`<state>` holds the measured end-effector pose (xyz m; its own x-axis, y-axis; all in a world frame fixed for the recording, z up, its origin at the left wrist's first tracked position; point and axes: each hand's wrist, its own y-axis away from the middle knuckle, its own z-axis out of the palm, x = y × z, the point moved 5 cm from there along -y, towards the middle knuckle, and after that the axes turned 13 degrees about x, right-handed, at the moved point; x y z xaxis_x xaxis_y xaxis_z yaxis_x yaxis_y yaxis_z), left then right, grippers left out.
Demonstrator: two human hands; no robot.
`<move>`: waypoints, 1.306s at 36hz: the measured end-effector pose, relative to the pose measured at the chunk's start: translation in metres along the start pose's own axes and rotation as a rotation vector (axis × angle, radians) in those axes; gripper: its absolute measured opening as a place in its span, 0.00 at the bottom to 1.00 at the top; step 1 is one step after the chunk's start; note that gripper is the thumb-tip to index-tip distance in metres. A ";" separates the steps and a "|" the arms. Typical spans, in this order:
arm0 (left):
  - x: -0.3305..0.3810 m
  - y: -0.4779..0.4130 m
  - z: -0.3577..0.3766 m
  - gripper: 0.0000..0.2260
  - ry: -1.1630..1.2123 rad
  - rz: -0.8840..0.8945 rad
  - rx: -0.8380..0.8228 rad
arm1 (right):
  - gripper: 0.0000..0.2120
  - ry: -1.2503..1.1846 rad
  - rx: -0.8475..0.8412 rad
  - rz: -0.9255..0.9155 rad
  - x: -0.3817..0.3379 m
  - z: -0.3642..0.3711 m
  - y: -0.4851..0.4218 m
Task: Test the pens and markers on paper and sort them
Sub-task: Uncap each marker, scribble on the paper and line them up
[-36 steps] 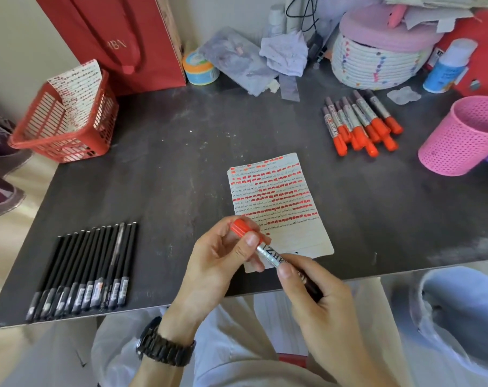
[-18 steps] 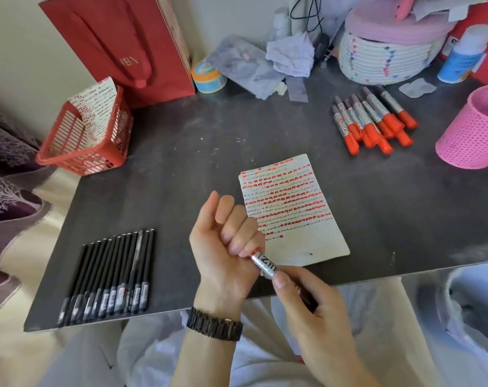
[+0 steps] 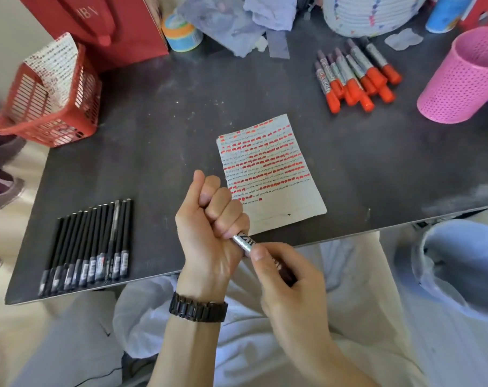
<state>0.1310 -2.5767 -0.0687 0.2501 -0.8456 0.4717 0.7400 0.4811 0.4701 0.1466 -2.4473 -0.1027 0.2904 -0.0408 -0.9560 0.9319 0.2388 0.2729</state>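
Marker [image 3: 244, 242] bridging both hands, cap end inside clenched left fingers [image 3: 223, 210], right fingers [image 3: 261, 254] pinching barrel

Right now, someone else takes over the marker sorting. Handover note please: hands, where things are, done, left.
Left hand: fisted over the cap end of a marker; cap hidden.
Right hand: grips the barrel.
Test paper: mid-table, mostly filled with red and dark dashes, bottom strip blank.
Done, apparently: red-capped markers piled far right; black pens in a row near left.
Left: test the held marker, then sort it.
Pink cup and red basket: contents unclear.
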 end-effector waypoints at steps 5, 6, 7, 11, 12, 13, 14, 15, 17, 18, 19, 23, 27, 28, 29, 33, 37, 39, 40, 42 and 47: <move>0.005 -0.010 -0.008 0.19 -0.080 0.084 0.083 | 0.11 0.204 -0.107 -0.192 -0.023 -0.008 -0.030; 0.006 -0.012 -0.008 0.18 -0.126 0.113 0.096 | 0.11 0.230 -0.126 -0.226 -0.028 -0.011 -0.037; 0.008 -0.014 -0.008 0.16 -0.194 0.157 0.108 | 0.11 0.254 -0.136 -0.257 -0.032 -0.016 -0.042; 0.033 -0.019 -0.009 0.08 -0.623 0.532 0.140 | 0.09 0.392 0.017 -0.396 -0.049 -0.055 -0.069; 0.042 -0.021 -0.010 0.07 -0.748 0.664 0.158 | 0.10 0.441 0.094 -0.430 -0.053 -0.066 -0.077; 0.049 -0.022 -0.012 0.06 -0.873 0.779 0.179 | 0.11 0.488 0.177 -0.463 -0.056 -0.078 -0.086; 0.054 -0.026 -0.014 0.05 -1.004 0.864 0.194 | 0.09 0.527 0.262 -0.495 -0.059 -0.089 -0.095; 0.057 -0.030 -0.016 0.06 -1.153 0.925 0.210 | 0.07 0.568 0.344 -0.528 -0.061 -0.098 -0.103; 0.058 -0.041 -0.023 0.13 -1.456 0.968 0.244 | 0.07 0.680 0.463 -0.603 -0.066 -0.111 -0.118; 0.057 -0.046 -0.027 0.17 -1.570 0.966 0.248 | 0.08 0.742 0.501 -0.652 -0.067 -0.114 -0.124; 0.055 -0.050 -0.031 0.20 -1.648 0.966 0.235 | 0.08 0.800 0.535 -0.701 -0.067 -0.116 -0.130; 0.042 -0.057 -0.040 0.24 -1.865 1.019 0.147 | 0.10 0.906 0.634 -0.794 -0.060 -0.118 -0.141; 0.037 -0.062 -0.044 0.30 -2.007 0.983 0.171 | 0.07 0.993 0.688 -0.810 -0.053 -0.113 -0.141; 0.037 -0.062 -0.045 0.30 -2.018 0.978 0.170 | 0.07 1.005 0.689 -0.809 -0.053 -0.112 -0.142; 0.037 -0.062 -0.045 0.29 -2.023 0.976 0.168 | 0.08 1.013 0.685 -0.804 -0.052 -0.111 -0.142; 0.038 -0.060 -0.044 0.27 -2.008 0.975 0.161 | 0.18 1.047 0.634 -0.744 -0.053 -0.109 -0.144; 0.038 -0.061 -0.044 0.28 -2.025 0.958 0.153 | 0.14 1.076 0.582 -0.706 -0.064 -0.107 -0.142; 0.038 -0.062 -0.045 0.28 -2.032 0.944 0.141 | 0.10 1.084 0.538 -0.638 -0.067 -0.108 -0.143; 0.037 -0.062 -0.046 0.28 -2.032 0.941 0.139 | 0.08 1.093 0.507 -0.602 -0.068 -0.108 -0.144; 0.037 -0.061 -0.047 0.28 -2.026 0.936 0.139 | 0.08 1.119 0.454 -0.545 -0.069 -0.110 -0.146; 0.036 -0.062 -0.049 0.27 -2.018 0.927 0.129 | 0.12 1.157 0.373 -0.480 -0.074 -0.111 -0.153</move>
<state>0.1251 -2.6482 -0.1173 -0.4424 0.8038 0.3977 0.7763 0.5653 -0.2789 -0.0415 -2.3726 -0.0853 -0.2657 0.8510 -0.4530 0.9477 0.1442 -0.2849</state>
